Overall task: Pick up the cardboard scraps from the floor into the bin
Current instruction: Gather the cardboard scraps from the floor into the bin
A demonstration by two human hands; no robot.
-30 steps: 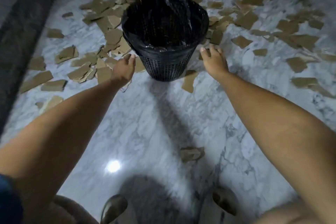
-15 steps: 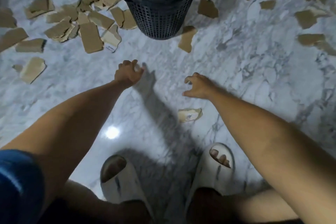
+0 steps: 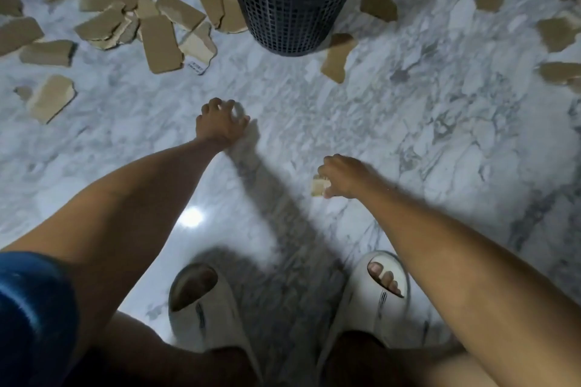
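Your right hand (image 3: 344,176) is the one on the job: it sits directly over the small cardboard scrap (image 3: 318,186) lying alone on the marble floor (image 3: 440,141), just ahead of your right slipper (image 3: 374,295). Only the scrap's left end shows from under the hand, so it lies beneath and slightly to the left of your curled fingers (image 3: 328,163). They are bent down around it, but the blur hides whether they have closed on it or only touch it; I cannot tell that. Its long axis cannot be read either, with most of it covered.

Your left hand (image 3: 220,122) is well apart from that scrap, up and to the left, fingers loosely curled and holding nothing that I can see. It looks close to the floor, though contact is unclear.

The bin (image 3: 290,0) stands straight ahead at the top of the view, so in my judgement the lift goes forward and a little left from the right hand. The main spread of scraps (image 3: 160,38) lies left of the bin, nearer your left hand, with others scattered to the right
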